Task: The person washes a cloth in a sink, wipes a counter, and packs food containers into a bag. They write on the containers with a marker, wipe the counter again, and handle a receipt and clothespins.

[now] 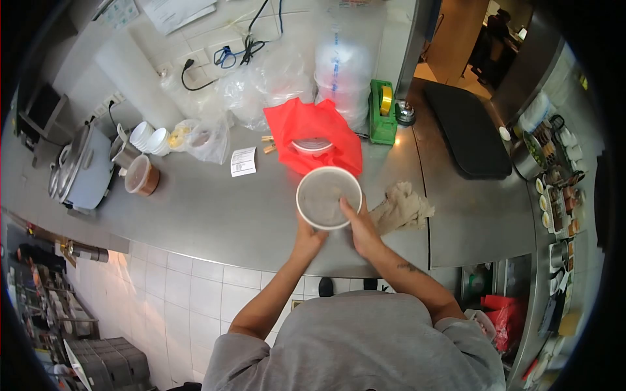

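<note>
A: Stainless counter (215,208) ran along a white tiled front. Where was the lidded container (328,197)?

B: Near the counter's front edge, between both hands, just in front of the red bag (306,130). Crumpled cloth (403,207) lay just right of it.

A: Hands?

B: Left hand (306,240) cupped the container's near-left rim from below. Right hand (360,229) gripped the near-right rim, fingers (345,208) lying over the lid. Both forearms angled inward, elbows out.

A: Anything else close?

B: Receipt (243,161) and green tape dispenser (383,112), well apart from the hands.
</note>
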Motion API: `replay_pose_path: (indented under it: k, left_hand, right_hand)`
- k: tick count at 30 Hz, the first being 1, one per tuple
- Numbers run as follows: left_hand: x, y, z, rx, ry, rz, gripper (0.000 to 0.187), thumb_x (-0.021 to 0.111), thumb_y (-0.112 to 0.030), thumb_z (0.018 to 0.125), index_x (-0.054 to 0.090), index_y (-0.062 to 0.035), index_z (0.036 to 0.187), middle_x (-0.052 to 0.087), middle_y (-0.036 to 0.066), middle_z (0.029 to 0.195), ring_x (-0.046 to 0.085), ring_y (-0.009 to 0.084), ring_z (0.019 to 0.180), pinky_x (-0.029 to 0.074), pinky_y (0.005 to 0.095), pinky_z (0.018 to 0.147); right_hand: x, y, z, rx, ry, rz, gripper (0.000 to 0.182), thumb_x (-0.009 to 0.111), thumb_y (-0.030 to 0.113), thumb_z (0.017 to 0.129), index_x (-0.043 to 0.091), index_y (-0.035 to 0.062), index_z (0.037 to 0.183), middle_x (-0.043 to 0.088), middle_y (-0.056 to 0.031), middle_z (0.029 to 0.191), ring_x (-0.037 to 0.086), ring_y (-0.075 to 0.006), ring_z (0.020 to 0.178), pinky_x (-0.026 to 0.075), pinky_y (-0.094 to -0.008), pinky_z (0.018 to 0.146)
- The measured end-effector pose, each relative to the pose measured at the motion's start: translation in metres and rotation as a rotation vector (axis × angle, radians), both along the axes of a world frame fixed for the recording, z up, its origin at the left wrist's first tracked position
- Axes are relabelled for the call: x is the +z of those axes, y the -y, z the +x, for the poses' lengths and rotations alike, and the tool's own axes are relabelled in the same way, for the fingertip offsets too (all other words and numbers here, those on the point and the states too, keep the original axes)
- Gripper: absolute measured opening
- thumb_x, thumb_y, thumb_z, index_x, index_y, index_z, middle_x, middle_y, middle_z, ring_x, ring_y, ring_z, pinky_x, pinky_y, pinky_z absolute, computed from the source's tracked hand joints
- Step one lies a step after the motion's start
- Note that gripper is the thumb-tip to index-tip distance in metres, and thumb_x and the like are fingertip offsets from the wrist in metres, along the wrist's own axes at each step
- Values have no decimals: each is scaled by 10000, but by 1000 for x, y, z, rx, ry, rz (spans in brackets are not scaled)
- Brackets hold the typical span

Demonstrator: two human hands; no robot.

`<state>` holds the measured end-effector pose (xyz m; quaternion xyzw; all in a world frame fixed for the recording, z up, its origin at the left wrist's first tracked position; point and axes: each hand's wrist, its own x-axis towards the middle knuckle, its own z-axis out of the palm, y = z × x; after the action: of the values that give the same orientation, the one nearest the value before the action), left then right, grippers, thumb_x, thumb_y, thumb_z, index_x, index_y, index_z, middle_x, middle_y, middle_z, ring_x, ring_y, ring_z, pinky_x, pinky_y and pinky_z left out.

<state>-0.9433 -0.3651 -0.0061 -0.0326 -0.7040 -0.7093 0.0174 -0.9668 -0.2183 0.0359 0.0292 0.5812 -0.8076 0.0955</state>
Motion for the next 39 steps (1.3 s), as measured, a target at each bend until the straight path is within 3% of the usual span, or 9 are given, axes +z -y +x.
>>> replay_pose_path:
  k: [6, 11, 13, 17, 25, 29, 36, 37, 39]
  left_hand:
    - [21, -25, 26, -31, 6, 42, 757, 546, 64, 740, 192, -24, 1403, 392, 154, 1340, 355, 239, 1280, 289, 341, 1054]
    - [16, 18, -42, -202, -139, -901, 447, 518, 33, 806, 474, -30, 1246, 494, 193, 1238, 466, 264, 1197, 361, 340, 999]
    - [50, 18, -68, 114, -334, -810, 241, 485, 24, 802, 577, 7, 1023, 551, 238, 1081, 581, 366, 955, 464, 373, 830]
    - [128, -52, -128, -33, -251, -365, 191, 537, -121, 865, 597, 30, 966, 609, 195, 930, 601, 289, 813, 476, 342, 719]
    - [75, -165, -297, 130, 107, -807, 386, 624, -277, 790, 630, 63, 972, 641, 246, 964, 625, 356, 917, 478, 425, 792]
    - [50, -186, -316, 399, 227, -714, 339, 632, -252, 751, 663, 43, 917, 625, 202, 1074, 604, 374, 936, 460, 422, 883]
    - [88, -152, -177, 82, -48, -214, 145, 609, -78, 715, 544, 2, 614, 462, 29, 554, 444, 132, 561, 374, 320, 523]
    - [100, -149, -131, 83, -90, -252, 169, 572, -47, 722, 512, 34, 586, 499, 113, 537, 491, 193, 513, 409, 365, 509]
    - [111, -140, -52, 67, 65, -123, 85, 595, -56, 798, 538, 1, 773, 547, 84, 795, 519, 147, 682, 425, 268, 619]
  right_hand:
    - [35, -33, 33, 5, -71, 94, 670, 512, 302, 936, 142, 54, 1437, 323, -142, 1375, 287, -225, 1306, 232, -332, 1077]
    - [15, -84, 15, 71, -116, 326, 616, 503, 252, 940, 199, 42, 1434, 326, -161, 1404, 315, -238, 1300, 257, -343, 1068]
    - [0, -107, 9, -15, -220, 366, 580, 517, 236, 934, 265, 48, 1422, 343, -153, 1407, 394, -232, 1255, 309, -343, 1039]
    - [-13, -149, -7, -118, -24, 409, 489, 564, 149, 886, 424, 65, 1347, 439, -157, 1340, 547, -190, 1100, 429, -298, 905]
    - [-32, -179, -18, -127, -601, 1312, 356, 614, 45, 796, 573, 10, 1148, 590, -135, 998, 605, -204, 752, 489, -284, 679]
    - [-7, -195, -31, 57, -232, 861, 271, 605, 104, 837, 598, 24, 1096, 615, -90, 940, 598, -157, 781, 478, -303, 672]
    - [27, -181, -126, 3, 135, 45, 406, 577, 419, 868, 616, 74, 1078, 614, -45, 957, 564, -152, 817, 427, -286, 699]
    - [28, -172, -143, 27, 175, -30, 436, 573, 452, 861, 614, 78, 1081, 615, -46, 960, 561, -151, 826, 420, -283, 703]
    - [23, -155, -175, 49, 279, -134, 453, 587, 463, 844, 608, 72, 1073, 621, -44, 960, 560, -159, 848, 420, -306, 719]
